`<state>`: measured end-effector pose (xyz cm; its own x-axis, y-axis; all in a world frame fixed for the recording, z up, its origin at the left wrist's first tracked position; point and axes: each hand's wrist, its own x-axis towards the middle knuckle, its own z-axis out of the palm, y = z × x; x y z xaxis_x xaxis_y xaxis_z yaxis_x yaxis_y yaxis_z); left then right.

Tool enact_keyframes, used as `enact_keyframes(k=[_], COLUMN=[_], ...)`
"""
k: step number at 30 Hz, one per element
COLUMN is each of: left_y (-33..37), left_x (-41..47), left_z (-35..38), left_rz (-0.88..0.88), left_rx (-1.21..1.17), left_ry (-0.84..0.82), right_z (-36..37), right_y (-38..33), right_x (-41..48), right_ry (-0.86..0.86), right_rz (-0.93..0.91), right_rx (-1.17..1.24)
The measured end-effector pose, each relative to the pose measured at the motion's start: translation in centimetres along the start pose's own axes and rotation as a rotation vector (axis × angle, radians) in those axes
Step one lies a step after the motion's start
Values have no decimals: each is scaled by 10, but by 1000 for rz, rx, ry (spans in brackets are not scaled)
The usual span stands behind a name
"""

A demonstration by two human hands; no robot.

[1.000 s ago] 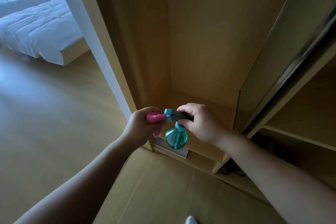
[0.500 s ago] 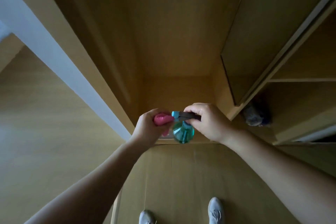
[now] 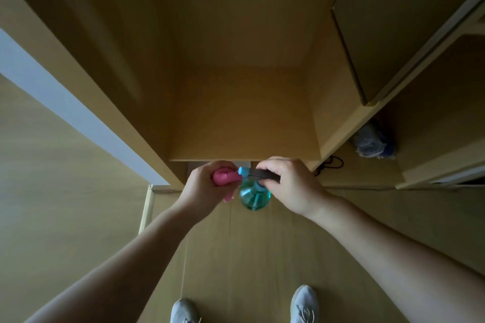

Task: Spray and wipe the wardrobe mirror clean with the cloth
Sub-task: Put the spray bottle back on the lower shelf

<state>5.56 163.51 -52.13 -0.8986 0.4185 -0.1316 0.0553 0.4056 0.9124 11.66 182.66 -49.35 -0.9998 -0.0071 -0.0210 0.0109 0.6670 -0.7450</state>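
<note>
Both hands up at the open wardrobe (image 3: 241,118), cloth and sprayer held together.

I see the left hand (image 3: 202,186) clenched round a bunched pink cloth (image 3: 224,177). The right hand (image 3: 288,183) grips the dark head of the teal spray bottle (image 3: 254,195). Its blue nozzle (image 3: 243,171) points at the cloth and seems to touch it, though dim light leaves that uncertain. Both sit just in front of the bottom shelf edge, above two grey shoes (image 3: 304,304). A bluish bundle (image 3: 372,141) lies in the right-hand compartment.
</note>
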Motion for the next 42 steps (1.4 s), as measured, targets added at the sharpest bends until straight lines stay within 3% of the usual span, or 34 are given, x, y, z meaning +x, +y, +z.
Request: enact_keyframes(k=[12,20,34,42], left_y=[-203,-296,-327,-332], left_x=[64,109,145,152], left_z=[113,151,168,163], left_rz=[34,92,137,97], left_rx=[29,45,96,68], left_ry=[-22,3,42,136], right_z=[131,192,202,190], right_y=[200,280,324,370], right_x=[24,46,76,119], right_ry=[-6,76,115,124], right_rz=[-26,-34,-31,141], right_rx=[-99,-116,-161,-254])
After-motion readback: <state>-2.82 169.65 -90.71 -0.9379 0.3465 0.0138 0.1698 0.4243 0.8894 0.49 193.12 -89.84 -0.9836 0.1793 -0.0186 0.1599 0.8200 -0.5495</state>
